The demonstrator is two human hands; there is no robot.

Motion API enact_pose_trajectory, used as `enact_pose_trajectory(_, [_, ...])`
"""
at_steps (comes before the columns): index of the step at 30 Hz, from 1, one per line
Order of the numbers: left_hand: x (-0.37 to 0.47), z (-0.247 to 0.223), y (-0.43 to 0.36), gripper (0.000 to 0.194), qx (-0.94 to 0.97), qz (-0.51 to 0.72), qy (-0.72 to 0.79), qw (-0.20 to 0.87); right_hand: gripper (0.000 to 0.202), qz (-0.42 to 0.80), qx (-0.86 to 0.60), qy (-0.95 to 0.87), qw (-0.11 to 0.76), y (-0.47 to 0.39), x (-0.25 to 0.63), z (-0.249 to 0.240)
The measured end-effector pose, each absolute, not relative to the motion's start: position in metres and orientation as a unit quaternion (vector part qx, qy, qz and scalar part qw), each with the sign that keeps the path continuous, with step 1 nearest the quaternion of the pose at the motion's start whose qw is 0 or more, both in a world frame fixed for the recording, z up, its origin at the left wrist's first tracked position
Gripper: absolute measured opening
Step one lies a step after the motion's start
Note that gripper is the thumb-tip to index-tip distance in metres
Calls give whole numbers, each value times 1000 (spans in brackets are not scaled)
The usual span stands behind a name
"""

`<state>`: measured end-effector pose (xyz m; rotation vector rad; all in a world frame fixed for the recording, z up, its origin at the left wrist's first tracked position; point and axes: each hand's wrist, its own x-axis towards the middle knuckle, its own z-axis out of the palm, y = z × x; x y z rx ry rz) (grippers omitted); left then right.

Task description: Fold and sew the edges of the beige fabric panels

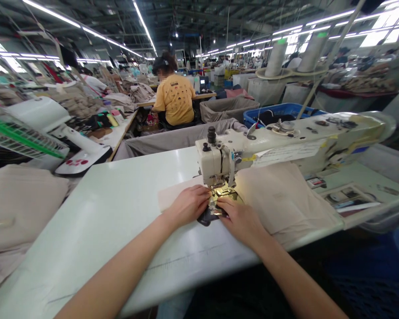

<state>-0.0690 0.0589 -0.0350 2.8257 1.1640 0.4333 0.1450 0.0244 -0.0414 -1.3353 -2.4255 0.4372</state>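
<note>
A cream-coloured sewing machine point(216, 161) stands before me, its lamp lighting the brass-coloured needle plate point(226, 191). Left of the needle, my left hand point(192, 203) has its fingers bent close together at the edge of a beige fabric piece point(168, 195); its thumb is mostly hidden. At the near side of the plate is my right hand point(240, 218), fingers curled and thumb drawn in below them. Whatever lies between those fingertips is too small to make out. A larger beige fabric panel point(282, 199) spreads to the right of the needle, beside my right wrist.
A white fan point(40, 117) and a stack of beige cloth point(20, 204) are at the left. Thread cones point(275, 60) rise behind the machine, near a blue basket point(286, 108). A person in a yellow shirt point(175, 99) sits ahead. Small tools lie in a tray point(347, 197) at right.
</note>
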Motion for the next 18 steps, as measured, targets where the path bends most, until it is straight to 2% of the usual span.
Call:
enact_pose_trajectory(11, [-70, -42, 51, 32, 909, 140, 392, 2, 35, 125, -479, -846, 200, 9, 144, -62])
enact_pose_trajectory(18, [-69, -39, 54, 31, 909, 149, 390, 12, 36, 109, -486, -847, 184, 8, 143, -62])
